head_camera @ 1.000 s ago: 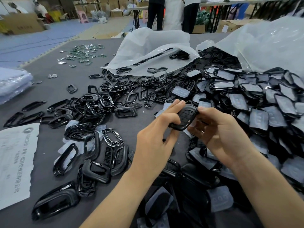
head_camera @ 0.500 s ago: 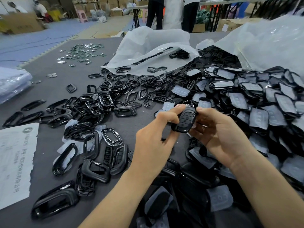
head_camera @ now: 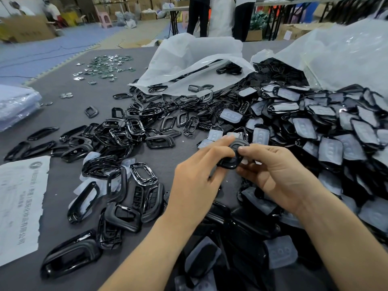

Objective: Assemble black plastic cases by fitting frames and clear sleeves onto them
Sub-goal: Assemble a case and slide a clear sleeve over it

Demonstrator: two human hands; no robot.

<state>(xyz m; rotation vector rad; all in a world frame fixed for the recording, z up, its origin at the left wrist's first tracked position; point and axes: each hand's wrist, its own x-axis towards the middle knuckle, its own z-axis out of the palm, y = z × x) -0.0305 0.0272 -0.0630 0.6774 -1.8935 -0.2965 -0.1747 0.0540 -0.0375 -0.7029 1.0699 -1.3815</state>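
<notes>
**Station check: one black case in hand, both hands engaged**

The person's left hand [head_camera: 195, 175] and right hand [head_camera: 279, 173] meet above the grey table [head_camera: 63, 97], and both hold one black case [head_camera: 231, 162]. The case is off the table surface, tilted, between the two sets of fingertips. The left hand pinches its near-left end, with the fingers laid across the top and the thumb beneath. The right hand grasps the other end, with the thumb pressed on the upper face and the remaining fingers curled under. I cannot tell from here whether a frame or sleeve is already seated on the case.

Stock on the table:

- Loose black frames [head_camera: 134, 131] lie scattered and overlapping to the left of the hands. Larger ones sit nearest the table's front edge.
- Black cases in clear sleeves [head_camera: 331, 150] are heaped on the right. The heap runs from beside the right wrist back to an open plastic bag [head_camera: 346, 59].
- A second white bag [head_camera: 189, 59] lies open behind the frames, with several frames on its mouth.
- Small shiny metal pieces [head_camera: 105, 66] are grouped at the far left.
- A printed paper sheet [head_camera: 19, 202] lies flat at the near left edge.
- A stack of clear-wrapped material [head_camera: 14, 106] sits beyond the sheet.

People [head_camera: 220, 15] stand by a table at the back of the room, near some cardboard boxes.
</notes>
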